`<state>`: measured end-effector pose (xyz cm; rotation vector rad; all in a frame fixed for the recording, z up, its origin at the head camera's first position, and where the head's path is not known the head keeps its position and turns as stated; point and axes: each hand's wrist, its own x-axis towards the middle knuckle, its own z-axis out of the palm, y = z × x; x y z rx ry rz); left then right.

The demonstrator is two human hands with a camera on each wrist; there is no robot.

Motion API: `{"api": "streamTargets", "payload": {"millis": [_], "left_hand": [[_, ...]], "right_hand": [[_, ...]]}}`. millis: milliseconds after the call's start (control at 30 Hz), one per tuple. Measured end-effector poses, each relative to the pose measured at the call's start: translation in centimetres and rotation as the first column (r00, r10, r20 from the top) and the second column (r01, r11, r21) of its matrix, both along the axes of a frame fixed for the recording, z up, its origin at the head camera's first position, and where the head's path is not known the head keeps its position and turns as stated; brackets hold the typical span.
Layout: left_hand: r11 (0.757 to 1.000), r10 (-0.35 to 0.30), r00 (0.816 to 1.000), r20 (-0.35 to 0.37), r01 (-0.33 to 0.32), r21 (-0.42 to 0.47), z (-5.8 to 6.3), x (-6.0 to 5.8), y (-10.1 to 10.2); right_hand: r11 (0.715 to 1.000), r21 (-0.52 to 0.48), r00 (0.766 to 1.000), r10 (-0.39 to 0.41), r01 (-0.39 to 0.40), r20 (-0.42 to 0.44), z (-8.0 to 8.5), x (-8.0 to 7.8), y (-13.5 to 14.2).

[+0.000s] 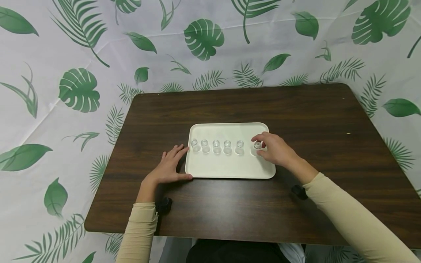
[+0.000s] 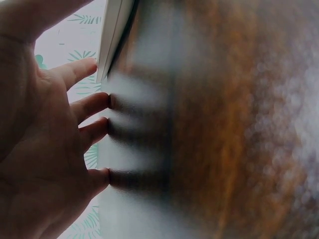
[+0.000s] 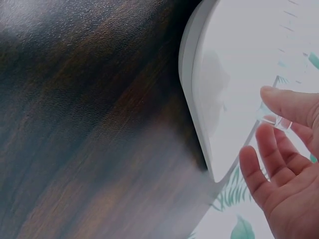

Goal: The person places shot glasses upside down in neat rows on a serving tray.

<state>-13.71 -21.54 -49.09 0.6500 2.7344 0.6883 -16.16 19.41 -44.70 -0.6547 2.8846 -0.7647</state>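
A white tray carries a row of several small clear glass jars. Toward the tray's right end, my right hand pinches another small glass jar between thumb and fingers. In the right wrist view, the thumb and forefinger of that hand are at either side of the clear jar, partly covering it. My left hand lies at the tray's left edge with spread fingers, its thumb at the near left corner. The left wrist view shows its fingertips on the table, beside the tray's side.
The tray rests on a dark wood-grain table with rounded corners. Behind and beside the table hangs a white cloth printed with green leaves. The person's lap shows below the near table edge.
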Motion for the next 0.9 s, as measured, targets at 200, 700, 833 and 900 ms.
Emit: {"api": "streamTargets", "payload": {"millis": [200, 700, 833, 900], "left_hand": [[1.000, 0.003, 1.000, 0.001, -0.003, -0.003, 0.1, 0.1, 0.1], [1.000, -0.006, 1.000, 0.020, 0.006, 0.012, 0.8, 0.1, 0.3], [1.000, -0.013, 1.000, 0.020, 0.013, 0.003, 1.5, -0.2, -0.4], [1.000, -0.008, 1.000, 0.008, 0.008, -0.005, 2.1, -0.4, -1.0]], "right_hand": [[1.000, 0.009, 0.999, -0.010, 0.010, 0.030, 0.2, 0.1, 0.4], [0.992, -0.121, 0.998, 0.042, -0.037, 0.042, 2.3, -0.1, 5.4], [0.988, -0.154, 1.000, -0.015, 0.017, 0.015, 3.3, -0.3, 7.4], [0.988, -0.147, 0.999, -0.047, 0.043, -0.024, 3.7, -0.5, 8.5]]}}
